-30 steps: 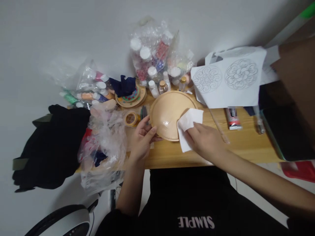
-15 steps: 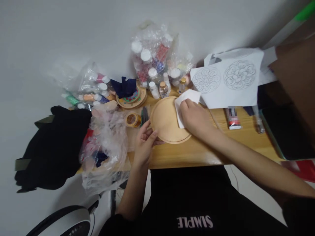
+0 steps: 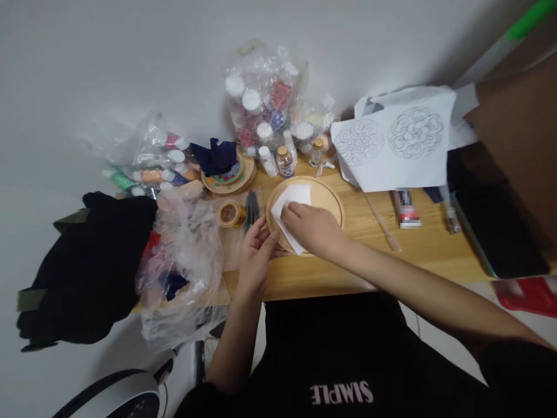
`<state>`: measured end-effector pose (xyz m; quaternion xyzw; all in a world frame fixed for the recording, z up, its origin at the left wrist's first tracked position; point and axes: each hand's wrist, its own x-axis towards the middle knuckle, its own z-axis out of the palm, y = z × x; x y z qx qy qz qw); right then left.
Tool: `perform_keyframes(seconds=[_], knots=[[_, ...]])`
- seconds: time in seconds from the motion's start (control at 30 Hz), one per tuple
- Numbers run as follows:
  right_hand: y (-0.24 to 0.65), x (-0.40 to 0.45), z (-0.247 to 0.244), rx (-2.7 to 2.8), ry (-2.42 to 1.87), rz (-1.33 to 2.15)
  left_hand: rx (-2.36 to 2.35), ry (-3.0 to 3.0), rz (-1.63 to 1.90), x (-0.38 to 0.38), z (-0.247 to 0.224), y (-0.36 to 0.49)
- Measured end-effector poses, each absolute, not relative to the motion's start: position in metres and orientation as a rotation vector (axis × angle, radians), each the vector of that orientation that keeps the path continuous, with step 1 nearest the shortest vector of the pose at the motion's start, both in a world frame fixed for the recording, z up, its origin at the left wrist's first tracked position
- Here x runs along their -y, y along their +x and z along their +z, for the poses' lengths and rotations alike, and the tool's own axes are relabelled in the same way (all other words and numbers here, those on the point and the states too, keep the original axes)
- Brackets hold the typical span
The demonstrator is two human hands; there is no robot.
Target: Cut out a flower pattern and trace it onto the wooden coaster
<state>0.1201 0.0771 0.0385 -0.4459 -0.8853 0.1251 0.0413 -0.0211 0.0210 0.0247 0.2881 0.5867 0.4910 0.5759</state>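
Note:
My left hand (image 3: 260, 247) grips the left edge of a round wooden board (image 3: 327, 194) with a grooved rim, thumb on top and fingers at the side and below. Pressed onto the board's left part is a white paper tissue (image 3: 297, 193). My right hand (image 3: 310, 225) has its fingers closed on this tissue, and its fingertips are partly hidden. Close to my left hand lie a spool of golden thread (image 3: 231, 214) and a dark slim tool (image 3: 253, 208).
Small bottles (image 3: 285, 161) and bags of beads (image 3: 261, 104) stand behind the board. Printed flower patterns (image 3: 394, 142), a paint tube (image 3: 407, 208), a thin stick (image 3: 380, 222) and a dark tablet-like device (image 3: 500, 232) are to the right. A crumpled plastic bag (image 3: 194, 249) lies left.
My right hand has moved the tissue from the board's right side to its left. The thin stick now shows more fully. My left hand keeps its hold.

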Motion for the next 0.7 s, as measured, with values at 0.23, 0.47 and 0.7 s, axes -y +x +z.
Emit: perform_keyframes(seconds=[0.23,0.47,0.7], knots=[[0.178,-0.108,0.033,2.116,-1.449,0.515,-1.325,0.627,1.135,-0.010,0.021,-0.036],[0.202,-0.086,0.029,0.927,-1.284,1.375,-1.274,0.566,1.112,-0.012,0.021,-0.037],[0.182,-0.073,0.042,0.646,-1.199,1.418,-1.306,0.565,1.123,-0.020,0.017,-0.014]])
